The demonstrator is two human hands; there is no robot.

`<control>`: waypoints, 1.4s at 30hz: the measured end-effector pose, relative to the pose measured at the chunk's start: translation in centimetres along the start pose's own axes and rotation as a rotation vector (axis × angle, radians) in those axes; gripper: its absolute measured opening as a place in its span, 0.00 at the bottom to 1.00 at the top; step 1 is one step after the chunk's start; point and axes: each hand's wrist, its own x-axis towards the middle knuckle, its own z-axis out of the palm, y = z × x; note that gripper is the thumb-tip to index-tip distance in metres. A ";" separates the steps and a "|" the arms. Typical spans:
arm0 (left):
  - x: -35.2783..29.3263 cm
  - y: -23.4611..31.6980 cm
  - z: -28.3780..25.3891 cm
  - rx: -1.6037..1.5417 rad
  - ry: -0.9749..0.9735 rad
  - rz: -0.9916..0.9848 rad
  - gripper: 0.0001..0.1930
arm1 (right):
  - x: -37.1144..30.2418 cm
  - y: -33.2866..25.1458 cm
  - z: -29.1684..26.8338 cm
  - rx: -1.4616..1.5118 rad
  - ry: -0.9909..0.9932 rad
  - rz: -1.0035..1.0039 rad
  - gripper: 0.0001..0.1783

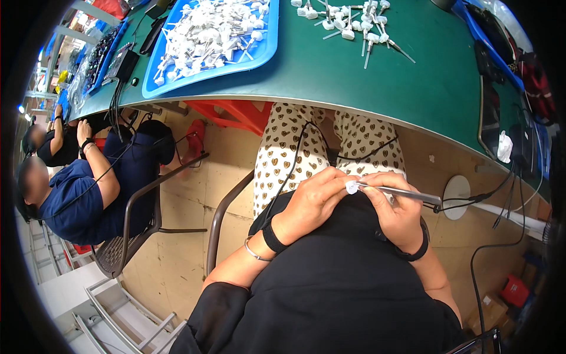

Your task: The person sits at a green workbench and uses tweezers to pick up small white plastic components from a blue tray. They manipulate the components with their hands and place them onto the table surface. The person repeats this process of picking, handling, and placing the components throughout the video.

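Above my lap, my left hand (321, 193) pinches a small white part (352, 187) between its fingertips. It resembles the white-headed pieces on the table. My right hand (396, 207) is closed around slim metal tweezers (407, 193), whose tip meets the white part and whose broad end points right. Both hands are close together, nearly touching. A blue tray (152, 89) on the table holds a heap of white-headed pieces (206, 41) with thin metal stems. More loose pieces (365, 26) of this kind lie on the green table to the right of the tray.
The green table (330, 76) has a curved-looking front edge beyond my knees. Black cables (471, 203) hang at the right, near a white crumpled item (504, 146). A co-worker in a dark blue shirt (79, 197) sits at the left on a brown chair (127, 251). A red stool (236, 112) stands under the table.
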 end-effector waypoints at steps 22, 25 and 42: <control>-0.3 -0.4 0.0 -0.035 -0.023 -0.018 0.14 | 0.7 -0.2 0.6 -0.062 -0.045 -0.174 0.07; -0.3 -0.4 0.0 -0.023 -0.028 -0.012 0.13 | 0.7 -0.1 0.7 -0.072 -0.032 -0.178 0.06; -0.5 -0.3 0.3 0.010 -0.040 -0.022 0.13 | 0.8 -0.6 0.6 -0.177 -0.114 -0.249 0.07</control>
